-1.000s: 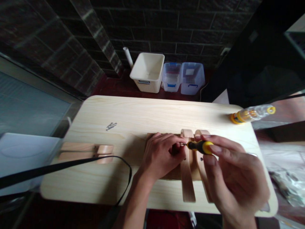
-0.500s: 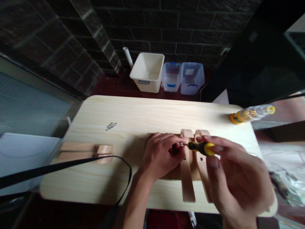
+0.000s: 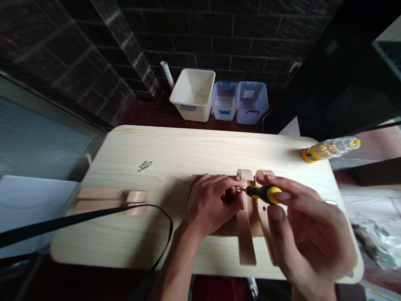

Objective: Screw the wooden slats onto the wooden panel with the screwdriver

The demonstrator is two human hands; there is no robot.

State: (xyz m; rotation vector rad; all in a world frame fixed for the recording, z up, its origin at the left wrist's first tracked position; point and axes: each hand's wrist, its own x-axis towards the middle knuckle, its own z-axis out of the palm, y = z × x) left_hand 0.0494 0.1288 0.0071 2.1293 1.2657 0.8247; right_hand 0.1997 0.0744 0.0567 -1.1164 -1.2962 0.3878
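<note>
My right hand (image 3: 313, 228) grips a yellow and black screwdriver (image 3: 261, 192) by the end of its handle, the shaft pointing left. At its tip, the thumb and forefinger of my left hand (image 3: 211, 205) pinch a small metal screw (image 3: 239, 189), mostly hidden by the fingers. Under my left hand lies a brown wooden board (image 3: 224, 230). Across it run two curved wooden pieces, the left one (image 3: 247, 244) beside my left fingertips and the right one (image 3: 265, 219) partly behind my right hand. A dark hole shows in the right piece.
Several loose screws (image 3: 145, 166) lie on the light wooden table (image 3: 194, 146). Two more wooden pieces (image 3: 102, 193) rest at the left, with a black strap (image 3: 94, 214) crossing in front. A clear-and-yellow bottle-shaped case (image 3: 330, 149) stands at the right. Bins (image 3: 192, 100) sit beyond the table.
The screwdriver and both hands keep nearly the same place, the tip still at my left fingers. My right fingers shift very slightly on the handle. The whole view drifts a little.
</note>
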